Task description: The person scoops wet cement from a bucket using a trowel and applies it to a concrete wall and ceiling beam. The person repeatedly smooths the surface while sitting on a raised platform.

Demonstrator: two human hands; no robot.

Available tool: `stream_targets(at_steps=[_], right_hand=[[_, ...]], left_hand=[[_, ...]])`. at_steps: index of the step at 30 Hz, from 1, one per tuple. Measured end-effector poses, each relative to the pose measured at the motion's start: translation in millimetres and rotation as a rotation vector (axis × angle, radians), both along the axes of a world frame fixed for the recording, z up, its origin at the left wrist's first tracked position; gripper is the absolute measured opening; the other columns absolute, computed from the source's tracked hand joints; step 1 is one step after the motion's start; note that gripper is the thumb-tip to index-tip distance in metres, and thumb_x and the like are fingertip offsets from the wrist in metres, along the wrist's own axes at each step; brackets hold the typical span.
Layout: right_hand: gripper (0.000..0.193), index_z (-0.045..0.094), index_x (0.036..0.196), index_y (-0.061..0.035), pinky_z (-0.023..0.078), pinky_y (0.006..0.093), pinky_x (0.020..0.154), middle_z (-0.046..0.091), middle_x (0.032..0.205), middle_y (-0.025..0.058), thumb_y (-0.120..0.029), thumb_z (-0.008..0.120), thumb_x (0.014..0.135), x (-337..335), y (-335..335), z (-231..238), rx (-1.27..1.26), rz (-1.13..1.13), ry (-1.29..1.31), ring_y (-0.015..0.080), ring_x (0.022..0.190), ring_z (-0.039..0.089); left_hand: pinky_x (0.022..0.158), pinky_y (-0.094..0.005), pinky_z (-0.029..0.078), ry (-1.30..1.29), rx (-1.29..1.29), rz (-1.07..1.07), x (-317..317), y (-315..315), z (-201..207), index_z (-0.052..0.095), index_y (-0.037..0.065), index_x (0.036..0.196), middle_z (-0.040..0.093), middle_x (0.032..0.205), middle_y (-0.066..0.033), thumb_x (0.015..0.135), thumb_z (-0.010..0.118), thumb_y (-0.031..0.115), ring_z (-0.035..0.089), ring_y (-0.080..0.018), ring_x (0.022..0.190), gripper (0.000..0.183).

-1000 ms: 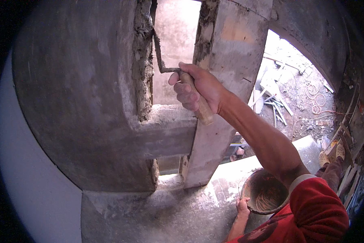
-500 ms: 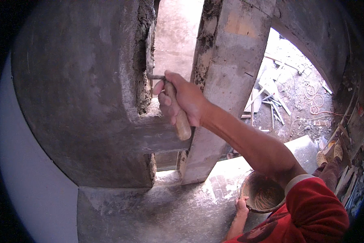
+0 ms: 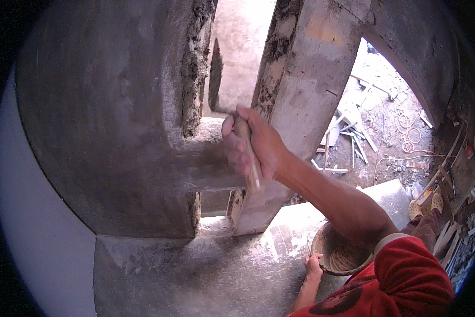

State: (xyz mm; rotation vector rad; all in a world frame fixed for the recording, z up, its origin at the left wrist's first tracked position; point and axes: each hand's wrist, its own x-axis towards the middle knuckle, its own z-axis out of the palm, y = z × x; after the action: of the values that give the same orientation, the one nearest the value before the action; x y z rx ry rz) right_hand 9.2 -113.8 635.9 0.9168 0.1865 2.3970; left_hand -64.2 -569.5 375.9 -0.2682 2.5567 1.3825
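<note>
My right hand is shut on the wooden handle of a trowel. The trowel's dark blade points up inside the narrow gap between a grey plastered wall and a concrete post. Rough wet mortar lines the wall's edge beside the blade. The hand is level with a plastered horizontal ledge. Low at the right, my left hand grips the rim of a round pan smeared with mortar, resting on the cement sill.
Through the opening at the right lies ground strewn with white rubble, boards and a coil of cord. A pair of sandals sits at the far right. A white surface curves along the left.
My right hand has dropped from higher on the post edge to the ledge. The trowel blade now stands upright in the gap. The left hand and pan have stayed put.
</note>
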Motion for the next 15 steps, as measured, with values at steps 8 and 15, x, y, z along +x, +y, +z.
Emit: stream_targets(at_steps=[8,15], right_hand=[[0.049,0.061,0.091,-0.0094,0.045,0.0312,0.035,0.046,0.060,-0.0030,-0.047,0.034,0.108,-23.0,22.8,1.2,0.006,0.019,0.063,0.0101,0.040,0.040],[0.049,0.057,0.088,-0.0100,0.044,0.0333,0.036,0.044,0.060,-0.0025,-0.047,0.031,0.108,-16.6,19.2,25.1,0.081,-0.056,-0.274,0.0114,0.041,0.038]], left_hand=[[0.093,-0.0381,0.048,-0.034,0.020,0.058,3.6,-2.0,-0.5,0.056,-0.004,0.117,0.061,0.110,-0.0128,0.065,0.067,0.001,0.060,-0.0284,0.101,0.053],[0.094,-0.0378,0.048,-0.035,-0.023,0.077,2.5,-14.1,-5.0,0.057,-0.004,0.116,0.062,0.110,-0.0127,0.066,0.068,0.002,0.060,-0.0280,0.103,0.052]])
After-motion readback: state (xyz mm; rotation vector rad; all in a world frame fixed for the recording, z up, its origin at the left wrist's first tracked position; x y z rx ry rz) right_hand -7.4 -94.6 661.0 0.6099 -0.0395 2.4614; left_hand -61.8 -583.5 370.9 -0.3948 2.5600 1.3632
